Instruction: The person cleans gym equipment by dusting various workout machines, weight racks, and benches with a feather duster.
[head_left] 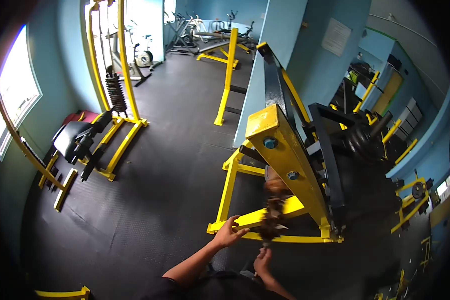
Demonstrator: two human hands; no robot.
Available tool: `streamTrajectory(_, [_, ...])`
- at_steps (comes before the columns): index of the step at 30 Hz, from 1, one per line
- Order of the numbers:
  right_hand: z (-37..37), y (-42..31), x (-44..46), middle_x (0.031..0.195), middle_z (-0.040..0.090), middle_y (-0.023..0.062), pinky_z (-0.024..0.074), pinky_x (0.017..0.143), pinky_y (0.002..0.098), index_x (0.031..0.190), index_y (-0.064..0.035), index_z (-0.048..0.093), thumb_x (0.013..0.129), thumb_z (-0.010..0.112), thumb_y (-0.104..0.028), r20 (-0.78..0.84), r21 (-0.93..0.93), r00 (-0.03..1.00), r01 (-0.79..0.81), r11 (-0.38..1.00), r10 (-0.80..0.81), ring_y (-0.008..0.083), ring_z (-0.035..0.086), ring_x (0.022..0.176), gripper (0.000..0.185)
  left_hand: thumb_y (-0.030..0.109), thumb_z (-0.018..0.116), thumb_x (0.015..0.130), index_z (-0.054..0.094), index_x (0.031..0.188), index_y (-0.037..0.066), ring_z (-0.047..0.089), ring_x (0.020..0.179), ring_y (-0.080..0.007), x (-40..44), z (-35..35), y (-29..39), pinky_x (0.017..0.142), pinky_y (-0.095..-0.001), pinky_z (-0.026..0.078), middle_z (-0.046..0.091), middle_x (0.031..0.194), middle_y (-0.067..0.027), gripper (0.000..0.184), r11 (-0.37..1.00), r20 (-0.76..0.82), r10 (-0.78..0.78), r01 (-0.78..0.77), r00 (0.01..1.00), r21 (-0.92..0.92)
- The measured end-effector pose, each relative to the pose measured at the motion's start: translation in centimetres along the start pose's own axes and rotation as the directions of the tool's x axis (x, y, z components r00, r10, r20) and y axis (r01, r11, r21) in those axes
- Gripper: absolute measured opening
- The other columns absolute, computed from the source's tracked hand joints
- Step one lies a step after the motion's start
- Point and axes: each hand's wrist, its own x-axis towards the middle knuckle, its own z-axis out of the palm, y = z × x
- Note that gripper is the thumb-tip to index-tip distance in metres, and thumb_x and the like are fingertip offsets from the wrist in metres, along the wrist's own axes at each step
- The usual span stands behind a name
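A brown feather duster (274, 212) stands up in front of the yellow and black exercise machine (285, 155), its head by the machine's lower frame and slightly blurred. My right hand (263, 262) is closed around its handle at the bottom centre. To the left of the duster, my left hand (230, 233) is held with its fingers apart and nothing in it, near the yellow base bar (250, 218). Whether the left fingertips touch the bar cannot be made out. Blue bolts (270, 143) show on the machine's slanted yellow beam.
A weight-stack machine (116, 95) with a black padded seat (74, 140) stands at the left. A yellow upright (228, 80) rises behind the near machine. Exercise bikes (145, 57) are at the back, and weight plates (362, 142) hang at the right.
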Motion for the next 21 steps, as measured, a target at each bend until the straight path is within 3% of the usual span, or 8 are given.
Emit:
streamTrajectory(1, [0.9,1.9,0.4,0.068,0.052,0.0109,0.0424,0.057,0.0308,0.091,0.0015,0.056,0.091,0.042,-0.014,0.107,-0.049,0.963,-0.242,0.969,0.246,0.0201,0.052,0.058,0.021,0.037,0.069,0.081,0.033,0.134,-0.001,0.060,0.102,-0.0303,0.3,0.3,0.2,0.086,-0.0367,0.049,0.057,0.113,-0.0237,0.075,0.999,0.061,-0.025,0.027,0.998,-0.033])
streamTrajectory(4, [1.7,3.7,-0.3,0.072,0.054,0.0129,0.0445,0.062,0.0312,0.091,0.0017,0.056,0.091,0.043,-0.015,0.245,0.029,0.917,-0.333,0.943,0.316,0.0208,0.054,0.064,0.022,0.036,0.069,0.082,0.034,0.133,-0.002,0.059,0.105,-0.0296,0.0,-0.1,1.8,0.087,-0.0373,0.048,0.056,0.116,-0.0229,0.073,0.999,0.145,-0.003,-0.005,0.989,0.053])
streamTrajectory(5, [1.5,0.7,-1.3,0.073,0.054,0.0120,0.0453,0.065,0.0318,0.091,0.0019,0.057,0.091,0.041,-0.015,0.039,0.060,0.999,-0.028,0.998,0.026,0.0196,0.055,0.069,0.023,0.037,0.069,0.081,0.035,0.133,-0.002,0.058,0.107,-0.0301,0.1,0.0,0.7,0.089,-0.0375,0.047,0.056,0.116,-0.0231,0.073,0.999,0.160,-0.009,0.001,0.987,0.054])
streamTrajectory(8, [3.3,0.1,-2.4,0.074,0.055,0.0118,0.0456,0.065,0.0320,0.091,0.0022,0.058,0.092,0.039,-0.015,-0.235,0.147,0.965,-0.083,0.986,0.117,0.0192,0.056,0.070,0.025,0.043,0.069,0.080,0.036,0.133,-0.002,0.055,0.112,-0.0324,-0.6,-0.9,-1.2,0.094,-0.0383,0.044,0.056,0.117,-0.0237,0.077,0.990,0.149,-0.027,0.006,0.988,0.141])
streamTrajectory(9, [2.6,-1.0,-2.3,0.093,0.062,0.0236,0.0472,0.079,0.0394,0.098,0.0053,0.057,0.092,0.041,-0.015,-0.092,0.010,0.986,-0.139,0.990,0.139,0.0366,0.061,0.091,0.026,0.043,0.068,0.080,0.036,0.132,-0.002,0.055,0.112,-0.0328,-1.0,-1.4,-1.1,0.094,-0.0385,0.044,0.056,0.117,-0.0240,0.076,0.993,0.143,-0.062,0.046,0.988,0.113])
streamTrajectory(14, [3.9,0.7,-0.8,0.093,0.061,0.0230,0.0477,0.075,0.0410,0.099,0.0023,0.053,0.094,0.041,-0.014,0.397,-0.227,0.778,-0.432,0.873,0.487,0.0395,0.060,0.088,0.021,0.046,0.067,0.079,0.040,0.129,-0.003,0.056,0.108,-0.0338,-1.7,-2.4,-2.5,0.091,-0.0391,0.045,0.057,0.114,-0.0242,0.075,0.964,0.136,-0.108,0.070,0.985,0.255])
streamTrajectory(17, [5.5,0.6,-1.9,0.091,0.061,0.0222,0.0474,0.072,0.0423,0.098,0.0016,0.054,0.094,0.043,-0.015,-0.113,0.017,0.985,-0.129,0.992,0.130,0.0404,0.060,0.087,0.020,0.050,0.065,0.079,0.044,0.126,-0.003,0.057,0.106,-0.0340,-2.4,-2.9,-3.2,0.090,-0.0397,0.046,0.056,0.114,-0.0247,0.074,0.974,0.106,-0.085,0.060,0.991,0.216])
streamTrajectory(21, [7.2,2.0,-1.1,0.088,0.061,0.0192,0.0474,0.076,0.0398,0.096,-0.0001,0.054,0.095,0.042,-0.017,0.040,-0.085,0.970,-0.236,0.968,0.240,0.0375,0.060,0.087,0.021,0.053,0.064,0.079,0.046,0.125,-0.002,0.055,0.109,-0.0357,-3.5,-3.1,-4.3,0.091,-0.0398,0.045,0.055,0.116,-0.0265,0.074,0.964,0.171,-0.144,0.098,0.975,0.249])
